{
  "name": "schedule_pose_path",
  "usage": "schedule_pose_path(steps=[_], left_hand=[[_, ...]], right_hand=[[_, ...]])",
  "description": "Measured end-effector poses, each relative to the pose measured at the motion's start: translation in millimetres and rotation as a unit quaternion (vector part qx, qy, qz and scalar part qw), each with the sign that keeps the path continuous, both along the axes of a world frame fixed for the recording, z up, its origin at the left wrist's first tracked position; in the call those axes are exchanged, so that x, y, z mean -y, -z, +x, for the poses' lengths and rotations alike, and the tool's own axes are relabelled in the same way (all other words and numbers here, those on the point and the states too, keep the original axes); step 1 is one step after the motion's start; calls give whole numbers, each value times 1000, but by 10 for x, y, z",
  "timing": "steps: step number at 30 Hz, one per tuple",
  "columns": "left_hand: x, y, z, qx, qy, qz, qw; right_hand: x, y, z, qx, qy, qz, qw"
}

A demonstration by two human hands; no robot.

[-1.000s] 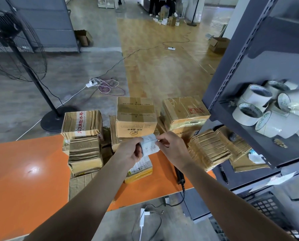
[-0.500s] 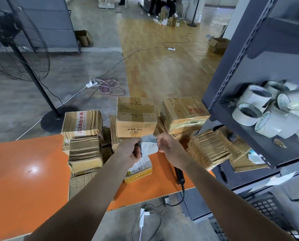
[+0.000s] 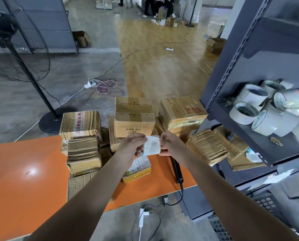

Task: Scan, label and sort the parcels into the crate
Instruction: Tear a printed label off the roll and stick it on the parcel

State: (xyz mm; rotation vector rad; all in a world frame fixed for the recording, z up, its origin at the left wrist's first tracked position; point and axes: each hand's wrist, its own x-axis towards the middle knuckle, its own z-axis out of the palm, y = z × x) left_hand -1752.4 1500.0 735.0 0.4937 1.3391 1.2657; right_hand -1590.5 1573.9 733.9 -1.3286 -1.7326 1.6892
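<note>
Hands: two, left hand (image 3: 130,147) and right hand (image 3: 170,145). One label (image 3: 152,145), one scanner (image 3: 177,171), one fan (image 3: 14,49), roughly ten parcels (image 3: 134,117), six-ish tape rolls (image 3: 244,113).

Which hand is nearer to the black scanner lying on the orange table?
Right. The right hand is directly over the far end of the black scanner; the left hand is further left, across the white label both pinch.

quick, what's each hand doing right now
Left hand: pinching the left edge of the white label.
Right hand: pinching the label's right edge.
</note>
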Motion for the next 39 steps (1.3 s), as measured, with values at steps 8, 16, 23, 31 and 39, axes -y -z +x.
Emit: schedule_pose_path(steps=[8, 16, 23, 31, 39], left_hand=[[31, 93, 10, -91, 0, 5, 996], [31, 178, -51, -106, 53, 22, 993], [64, 256, -57, -116, 116, 30, 986], [46, 265, 34, -91, 97, 3, 991], [22, 489, 101, -11, -21, -114, 993]], right_hand=[[39, 10, 15, 5, 8, -21, 1000], [135, -16, 39, -44, 21, -56, 997], [127, 104, 34, -33, 109, -76, 991], [75, 290, 91, -13, 148, -75, 986], [-72, 612, 168, 126, 105, 15, 986]])
